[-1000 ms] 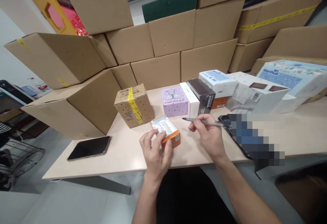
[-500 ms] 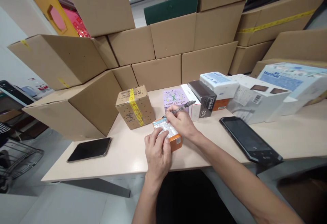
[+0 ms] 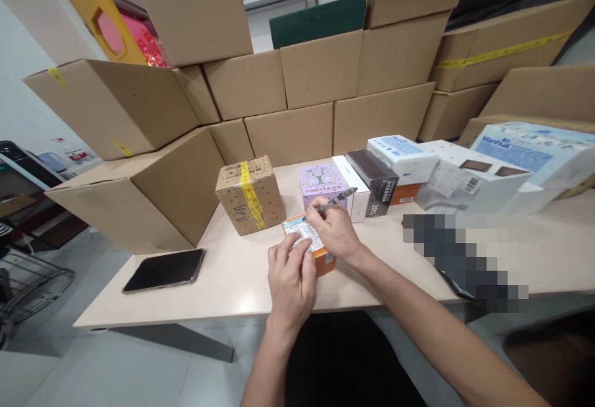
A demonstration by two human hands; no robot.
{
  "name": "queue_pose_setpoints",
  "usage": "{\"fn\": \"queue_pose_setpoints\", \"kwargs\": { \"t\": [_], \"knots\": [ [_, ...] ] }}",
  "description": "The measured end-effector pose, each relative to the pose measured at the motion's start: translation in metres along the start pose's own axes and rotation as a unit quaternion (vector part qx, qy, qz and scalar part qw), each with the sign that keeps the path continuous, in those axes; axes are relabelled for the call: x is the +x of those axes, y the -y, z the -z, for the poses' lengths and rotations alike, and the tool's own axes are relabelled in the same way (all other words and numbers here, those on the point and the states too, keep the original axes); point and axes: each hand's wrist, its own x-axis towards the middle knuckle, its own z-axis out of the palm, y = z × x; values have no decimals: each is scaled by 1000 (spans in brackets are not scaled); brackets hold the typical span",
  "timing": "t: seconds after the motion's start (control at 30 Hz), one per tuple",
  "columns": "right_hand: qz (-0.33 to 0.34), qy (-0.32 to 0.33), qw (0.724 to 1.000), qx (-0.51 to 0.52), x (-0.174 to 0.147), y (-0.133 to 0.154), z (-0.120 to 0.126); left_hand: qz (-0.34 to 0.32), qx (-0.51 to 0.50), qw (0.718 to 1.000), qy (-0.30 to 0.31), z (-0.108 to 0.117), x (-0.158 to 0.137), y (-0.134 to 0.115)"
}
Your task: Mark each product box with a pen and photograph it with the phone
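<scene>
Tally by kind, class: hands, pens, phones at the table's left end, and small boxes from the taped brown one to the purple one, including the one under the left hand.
Hands: 2 (left hand, right hand)
Pen: 1
Phone: 1
Small boxes: 3 (taped brown box, orange box, purple box)
Total: 7

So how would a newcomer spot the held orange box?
Find the pale table before the cardboard stack. Near its front, the left hand holds the orange box while the right hand holds a pen over its top. Its orange sides set it apart from the lilac box and yellow-taped box behind.
</scene>
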Motion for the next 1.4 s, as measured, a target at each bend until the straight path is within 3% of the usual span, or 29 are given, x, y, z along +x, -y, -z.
{"fn": "queue_pose_setpoints", "kwargs": {
  "t": [0.4, 0.83, 1.07, 1.2, 1.3, 1.4],
  "knots": [
    [20, 33, 999, -32, 2, 2, 2, -6, -5, 1000, 3, -1, -1, 1],
    [25, 26, 999, -36, 2, 3, 2, 0, 6, 1000, 0, 1, -1, -1],
    [21, -29, 998, -43, -2, -2, 4, -7, 7, 1000, -4, 0, -1, 0],
    [30, -59, 995, -74, -5, -10, 19, -12, 5, 1000, -5, 0, 0, 1],
    [50, -27, 992, -116, -12, -18, 38, -11, 1, 1000, -2, 0, -1, 1],
    [67, 57, 980, -180, -23, -25, 54, -6, 0, 1000, -3, 0, -2, 1]
  ]
}}
